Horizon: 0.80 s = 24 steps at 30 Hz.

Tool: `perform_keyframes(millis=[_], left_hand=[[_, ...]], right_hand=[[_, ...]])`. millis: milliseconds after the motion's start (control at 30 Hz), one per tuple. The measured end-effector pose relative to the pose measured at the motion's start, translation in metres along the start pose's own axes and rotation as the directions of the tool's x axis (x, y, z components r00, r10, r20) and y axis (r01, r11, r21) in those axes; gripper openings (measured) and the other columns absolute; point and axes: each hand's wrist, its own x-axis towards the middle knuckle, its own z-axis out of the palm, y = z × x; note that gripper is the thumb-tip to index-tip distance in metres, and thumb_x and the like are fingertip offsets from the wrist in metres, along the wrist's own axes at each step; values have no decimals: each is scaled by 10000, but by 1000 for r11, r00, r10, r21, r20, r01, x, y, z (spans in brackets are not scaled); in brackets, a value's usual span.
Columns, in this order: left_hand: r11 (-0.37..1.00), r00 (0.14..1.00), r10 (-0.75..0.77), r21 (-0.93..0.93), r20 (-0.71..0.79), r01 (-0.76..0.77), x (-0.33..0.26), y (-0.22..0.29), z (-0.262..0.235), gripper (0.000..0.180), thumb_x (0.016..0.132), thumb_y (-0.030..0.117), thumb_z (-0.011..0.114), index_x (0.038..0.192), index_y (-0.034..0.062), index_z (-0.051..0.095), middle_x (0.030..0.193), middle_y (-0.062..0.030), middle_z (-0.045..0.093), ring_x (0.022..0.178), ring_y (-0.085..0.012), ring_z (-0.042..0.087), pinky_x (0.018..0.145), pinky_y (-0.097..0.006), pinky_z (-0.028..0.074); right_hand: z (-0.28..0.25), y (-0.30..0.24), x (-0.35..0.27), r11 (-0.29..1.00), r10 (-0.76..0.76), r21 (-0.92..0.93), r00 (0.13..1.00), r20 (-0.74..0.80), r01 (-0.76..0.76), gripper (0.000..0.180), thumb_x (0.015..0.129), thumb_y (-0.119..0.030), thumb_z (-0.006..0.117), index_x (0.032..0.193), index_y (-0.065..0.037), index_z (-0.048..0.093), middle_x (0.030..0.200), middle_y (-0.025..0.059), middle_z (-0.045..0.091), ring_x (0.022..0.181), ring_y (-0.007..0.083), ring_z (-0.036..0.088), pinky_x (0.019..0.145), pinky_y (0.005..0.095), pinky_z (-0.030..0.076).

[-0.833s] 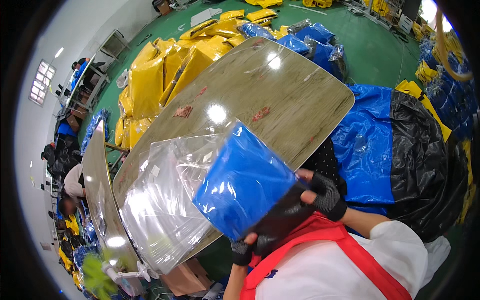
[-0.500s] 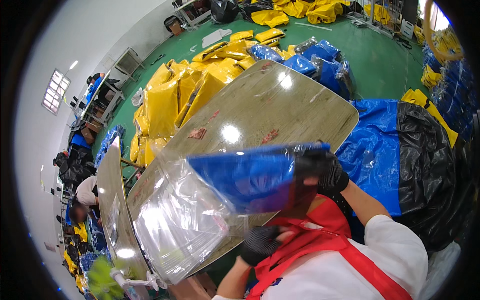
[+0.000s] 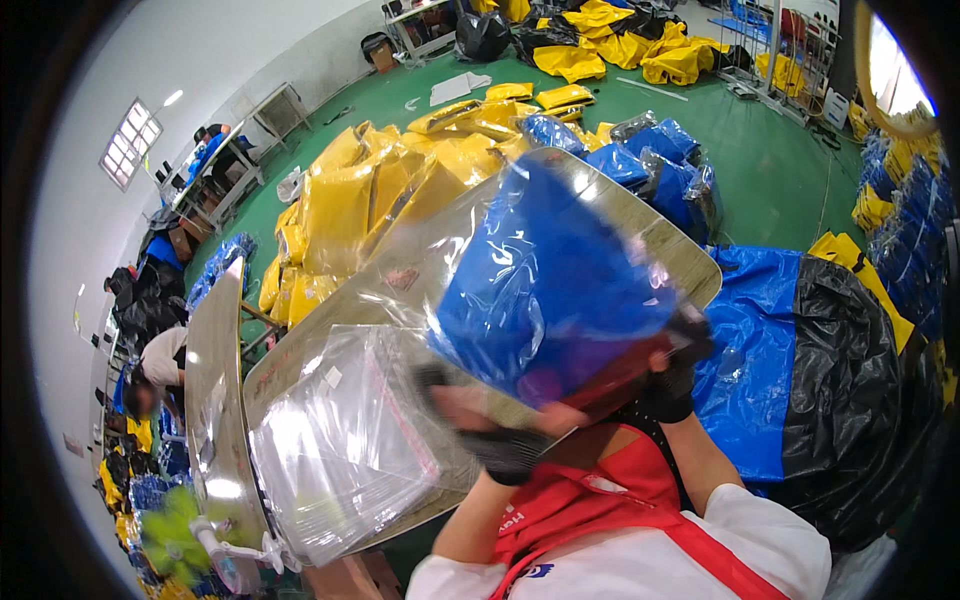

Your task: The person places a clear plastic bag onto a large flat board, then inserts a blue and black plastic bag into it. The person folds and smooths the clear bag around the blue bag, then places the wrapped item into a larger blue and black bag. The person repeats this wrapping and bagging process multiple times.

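Observation:
A folded blue plastic sheet (image 3: 550, 275) in a glossy clear bag is tilted up over the near part of the table, blurred by motion. My right hand (image 3: 682, 365), in a black fingerless glove, grips its lower right corner. At its lower left edge, my left hand (image 3: 500, 425), gloved the same way, holds the package with the thumb toward me. A stack of flat clear plastic bags (image 3: 345, 450) lies on the table beside my left hand. The wood-patterned table top (image 3: 690, 265) is partly hidden behind the blue package.
Yellow folded packages (image 3: 345, 215) are heaped beyond the table, with bagged blue ones (image 3: 665, 165) beside them. A blue and black sheet (image 3: 750, 360) spreads at my right. On the left are a second table top (image 3: 215, 400), a green fan (image 3: 180, 535) and a bent-over person (image 3: 160, 365).
The blue package has swung up and turned its broad face toward me. My left hand has moved from near my apron up to the package's lower left edge.

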Motion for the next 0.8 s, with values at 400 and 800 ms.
perform_keyframes(millis=[400, 800], left_hand=[[1000, 413, 27, -31, 910, 3, -91, -28, 58, 297, 841, 364, 621, 913, 77, 606, 711, -137, 608, 678, -319, 607, 613, -385, 473], [819, 967, 248, 520, 57, -241, 68, 12, -99, 701, 614, 429, 796, 1165, 80, 539, 1121, -142, 558, 1067, -323, 521, 947, -432, 372]], right_hand=[[60, -37, 68, 968, -169, 147, 962, -216, 203, 510, 739, -136, 745, 1186, -57, 512, 1061, 43, 582, 929, 170, 556, 777, 316, 484], [31, -113, 67, 938, -336, -85, 941, 27, 337, 731, 720, -314, 774, 1306, -31, 439, 1270, 173, 493, 1114, 268, 518, 958, 349, 400]])
